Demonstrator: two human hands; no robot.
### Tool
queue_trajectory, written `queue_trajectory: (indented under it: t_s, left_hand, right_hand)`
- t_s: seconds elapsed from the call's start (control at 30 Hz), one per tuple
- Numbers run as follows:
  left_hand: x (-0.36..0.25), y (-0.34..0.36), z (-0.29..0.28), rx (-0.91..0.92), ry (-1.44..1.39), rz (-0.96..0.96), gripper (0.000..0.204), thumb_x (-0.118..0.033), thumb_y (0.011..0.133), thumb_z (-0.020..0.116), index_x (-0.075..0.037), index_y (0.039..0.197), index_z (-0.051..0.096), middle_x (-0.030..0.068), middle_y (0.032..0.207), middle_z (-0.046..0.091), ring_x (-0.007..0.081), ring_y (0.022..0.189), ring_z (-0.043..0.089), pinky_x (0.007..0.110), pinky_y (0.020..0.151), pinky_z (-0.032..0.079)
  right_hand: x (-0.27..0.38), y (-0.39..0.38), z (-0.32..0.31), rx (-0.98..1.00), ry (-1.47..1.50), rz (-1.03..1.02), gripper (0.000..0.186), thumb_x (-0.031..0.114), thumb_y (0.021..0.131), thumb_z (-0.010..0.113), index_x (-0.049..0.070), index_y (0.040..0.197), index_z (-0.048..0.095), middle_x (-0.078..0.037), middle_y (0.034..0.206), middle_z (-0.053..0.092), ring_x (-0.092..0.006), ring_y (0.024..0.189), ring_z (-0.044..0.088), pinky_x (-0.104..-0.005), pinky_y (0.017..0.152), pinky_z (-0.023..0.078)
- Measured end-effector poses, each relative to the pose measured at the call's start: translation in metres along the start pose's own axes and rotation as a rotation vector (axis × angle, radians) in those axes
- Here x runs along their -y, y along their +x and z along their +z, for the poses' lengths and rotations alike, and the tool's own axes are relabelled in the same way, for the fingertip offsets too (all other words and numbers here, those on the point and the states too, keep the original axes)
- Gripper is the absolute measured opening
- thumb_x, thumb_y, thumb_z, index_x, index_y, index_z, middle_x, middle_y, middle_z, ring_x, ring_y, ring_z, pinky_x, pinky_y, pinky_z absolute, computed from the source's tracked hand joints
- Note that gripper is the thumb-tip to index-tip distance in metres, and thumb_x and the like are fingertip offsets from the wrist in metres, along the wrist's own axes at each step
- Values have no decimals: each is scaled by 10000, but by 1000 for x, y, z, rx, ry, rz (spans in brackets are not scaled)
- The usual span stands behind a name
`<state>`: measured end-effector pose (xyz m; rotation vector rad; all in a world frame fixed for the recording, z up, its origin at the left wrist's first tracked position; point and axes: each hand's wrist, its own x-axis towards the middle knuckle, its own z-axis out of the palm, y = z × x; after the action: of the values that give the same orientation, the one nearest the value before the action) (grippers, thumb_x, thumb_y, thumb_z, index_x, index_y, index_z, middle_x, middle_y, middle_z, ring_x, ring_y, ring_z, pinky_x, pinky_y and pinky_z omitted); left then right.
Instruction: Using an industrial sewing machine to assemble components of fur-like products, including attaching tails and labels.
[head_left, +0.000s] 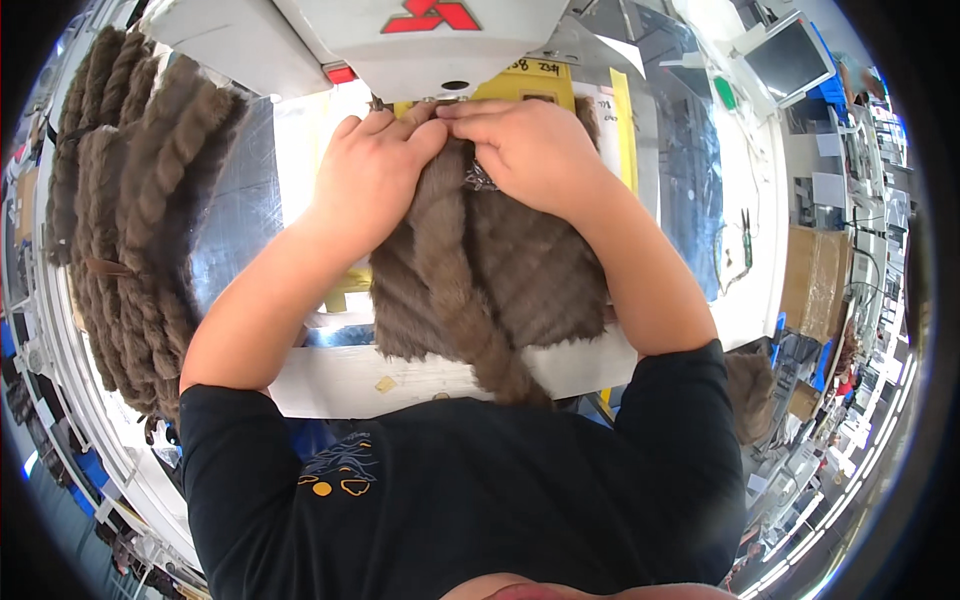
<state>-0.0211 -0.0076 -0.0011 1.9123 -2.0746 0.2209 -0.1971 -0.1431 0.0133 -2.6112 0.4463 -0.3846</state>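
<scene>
A panel of brown fur (540,280) lies on the machine bed in front of me. A narrow strip of the same brown fur (445,255) runs down over it and hangs past the table's near edge. My left hand (375,165) pinches the far end of the strip, thumb and fingers pressed together just below the sewing machine's head (450,60). Close beside it, my right hand (530,145) is closed on the far edge of the fur panel. The fingertips of both hands nearly meet, and the needle area behind them is hidden.
A heap of twisted brown fur strips (120,220) lies at the left. Yellow pattern sheets (545,80) show under the machine head. Small thread snips (747,245) rest on the right of the table, with a cardboard box (815,280) and a monitor (785,60) beyond.
</scene>
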Motion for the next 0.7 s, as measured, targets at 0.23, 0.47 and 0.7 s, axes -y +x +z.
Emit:
queue_trajectory:
  t_s: [0.23,0.47,0.7]
  left_hand:
    - [3,-1,-1,9,-15,0,259,-127,880,561,-135,1127,636,38,1302,703,227,989,655,371,851,474]
    - [2,-8,-18,4,-71,52,601,-117,672,765,-88,1254,620,60,1338,673,255,1004,637,395,839,468]
    - [-5,-8,-9,4,59,78,500,-216,725,716,-132,1215,671,65,1298,701,203,853,624,365,773,460]
  right_hand:
    - [13,5,-3,13,-108,80,273,156,901,585,155,1089,783,-18,1123,762,-290,975,718,-435,820,587]
    - [17,6,-6,51,-103,145,310,136,901,566,158,1117,788,-41,1066,770,-301,956,720,-443,814,589]
    - [21,6,-4,7,-107,151,321,117,881,569,157,1109,792,-41,1052,773,-297,920,725,-433,762,590]
